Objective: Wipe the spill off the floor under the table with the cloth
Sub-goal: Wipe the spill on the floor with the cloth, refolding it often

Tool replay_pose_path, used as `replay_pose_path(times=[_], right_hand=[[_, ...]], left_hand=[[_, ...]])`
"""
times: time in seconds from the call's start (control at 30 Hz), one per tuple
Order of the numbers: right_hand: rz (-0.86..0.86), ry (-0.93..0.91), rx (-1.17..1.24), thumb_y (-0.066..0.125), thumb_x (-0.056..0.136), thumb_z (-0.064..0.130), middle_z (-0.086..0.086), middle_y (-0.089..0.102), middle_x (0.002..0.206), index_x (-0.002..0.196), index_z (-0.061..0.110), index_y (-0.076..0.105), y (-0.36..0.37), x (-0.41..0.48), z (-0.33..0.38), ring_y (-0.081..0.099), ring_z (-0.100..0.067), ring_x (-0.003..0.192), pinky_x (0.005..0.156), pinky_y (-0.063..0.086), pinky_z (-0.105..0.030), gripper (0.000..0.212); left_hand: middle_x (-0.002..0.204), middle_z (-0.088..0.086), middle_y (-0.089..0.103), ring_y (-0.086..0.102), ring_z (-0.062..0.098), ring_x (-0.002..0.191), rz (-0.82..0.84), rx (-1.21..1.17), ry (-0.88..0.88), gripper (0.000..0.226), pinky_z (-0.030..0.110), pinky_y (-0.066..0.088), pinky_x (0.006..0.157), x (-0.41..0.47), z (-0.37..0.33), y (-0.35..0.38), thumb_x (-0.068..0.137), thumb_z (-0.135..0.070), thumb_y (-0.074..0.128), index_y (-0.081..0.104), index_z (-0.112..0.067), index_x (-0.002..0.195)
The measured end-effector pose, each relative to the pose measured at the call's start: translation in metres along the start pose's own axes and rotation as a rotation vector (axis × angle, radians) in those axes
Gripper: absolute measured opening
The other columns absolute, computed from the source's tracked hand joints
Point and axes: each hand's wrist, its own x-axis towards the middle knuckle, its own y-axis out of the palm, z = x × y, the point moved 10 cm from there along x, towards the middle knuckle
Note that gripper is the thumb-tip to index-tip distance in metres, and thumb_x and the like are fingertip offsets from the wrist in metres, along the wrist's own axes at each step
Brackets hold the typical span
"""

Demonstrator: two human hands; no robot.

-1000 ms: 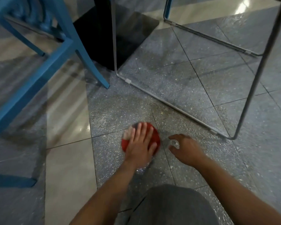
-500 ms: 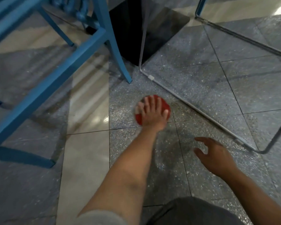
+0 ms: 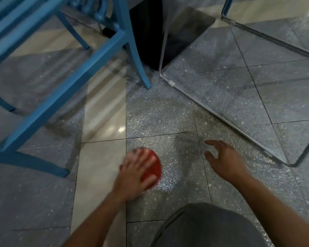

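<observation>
Speckled grey tile floor [image 3: 168,113], one cream strip; wet sheen [image 3: 168,183] just right of the cloth. Cloth [image 3: 152,169] — red, round, lying on the floor beside the cream strip, blurred. Left hand [image 3: 135,172] — flat on the cloth, fingers spread, pressing it down. Right hand [image 3: 225,161] — apart from the cloth, fingers loosely curled, empty. Blue chair [image 3: 75,68] at left; black table base [image 3: 168,32] at top; metal frame [image 3: 221,120] at right

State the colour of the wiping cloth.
Red; the cloth shows best in the head view.
</observation>
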Motion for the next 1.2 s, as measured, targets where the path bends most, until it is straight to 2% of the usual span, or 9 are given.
replay_pose_path(times=[0.17,0.27,0.47,0.57,0.67,0.77,0.87,1.03,1.2], right_hand=[[-0.005,0.026,0.033,0.062,0.096,0.038,0.000,0.060,0.138,0.136,0.033,0.058,-0.003,-0.002,0.002,0.060,-0.024,0.119,0.093,0.048,-0.034,0.041],[-0.031,0.004,0.023,0.062,0.096,0.038,0.003,0.060,0.139,0.136,0.033,0.058,-0.008,-0.010,0.006,0.060,-0.022,0.120,0.092,0.047,-0.031,0.041],[-0.154,0.015,0.014,0.067,0.093,0.031,-0.001,0.067,0.130,0.131,0.029,0.064,-0.038,-0.020,-0.024,0.065,-0.025,0.113,0.086,0.049,-0.032,0.038],[-0.166,0.055,0.005,0.066,0.091,0.027,-0.004,0.070,0.118,0.127,0.029,0.066,-0.040,-0.027,-0.043,0.068,-0.029,0.101,0.073,0.042,-0.027,0.036],[-0.159,0.070,0.023,0.065,0.094,0.032,0.000,0.068,0.128,0.131,0.032,0.063,-0.036,-0.029,-0.046,0.067,-0.024,0.109,0.080,0.047,-0.029,0.038],[-0.130,0.061,0.063,0.064,0.094,0.035,0.000,0.065,0.134,0.133,0.033,0.061,-0.026,-0.028,-0.042,0.064,-0.022,0.117,0.090,0.051,-0.034,0.039],[-0.114,0.062,0.065,0.063,0.096,0.037,0.001,0.064,0.134,0.134,0.033,0.060,-0.019,-0.025,-0.037,0.065,-0.022,0.111,0.089,0.050,-0.033,0.039],[-0.094,0.045,0.092,0.063,0.096,0.036,0.000,0.063,0.135,0.135,0.031,0.060,-0.011,-0.025,-0.029,0.063,-0.021,0.117,0.092,0.052,-0.035,0.039],[-0.104,0.075,0.100,0.064,0.095,0.034,0.004,0.063,0.134,0.133,0.032,0.061,-0.012,-0.041,-0.042,0.062,-0.019,0.118,0.093,0.050,-0.032,0.039]], left_hand=[[0.175,0.007,-0.020,-0.022,0.034,0.160,-0.082,-0.114,-0.527,0.080,0.059,-0.009,0.129,0.088,0.084,-0.046,0.103,-0.074,0.009,-0.007,-0.031,0.168],[0.172,0.012,-0.027,-0.029,0.040,0.156,-0.063,-0.213,-0.581,0.079,0.062,-0.014,0.126,0.163,0.043,-0.057,0.105,-0.065,0.011,-0.013,-0.023,0.167],[0.174,0.013,-0.018,-0.022,0.040,0.158,0.084,-0.051,0.028,0.075,0.062,-0.018,0.125,0.231,-0.183,-0.034,0.108,-0.059,0.015,-0.009,-0.020,0.168],[0.175,0.015,0.013,-0.002,0.044,0.161,0.167,0.032,0.419,0.073,0.067,0.002,0.126,0.175,-0.264,0.007,0.101,-0.056,0.034,0.028,-0.020,0.165],[0.165,0.012,0.040,0.021,0.041,0.157,0.146,0.114,0.741,0.064,0.063,0.013,0.127,0.089,-0.272,0.047,0.100,-0.055,0.052,0.047,-0.024,0.156],[0.177,0.001,0.012,0.002,0.030,0.164,0.128,0.221,0.836,0.067,0.059,0.017,0.128,0.020,-0.215,0.066,0.106,-0.050,0.051,0.023,-0.037,0.165],[0.178,-0.009,-0.002,-0.004,0.023,0.164,0.091,0.157,0.599,0.069,0.056,0.007,0.130,0.002,-0.112,0.035,0.106,-0.067,0.037,0.014,-0.045,0.166],[0.177,0.000,-0.008,-0.007,0.031,0.163,-0.018,0.029,-0.169,0.081,0.059,0.002,0.131,0.075,0.055,-0.039,0.099,-0.081,0.014,0.002,-0.039,0.168],[0.174,0.009,-0.023,-0.025,0.040,0.158,-0.016,-0.160,-0.603,0.080,0.061,-0.015,0.126,0.198,0.057,-0.076,0.105,-0.068,0.015,-0.011,-0.026,0.168]])
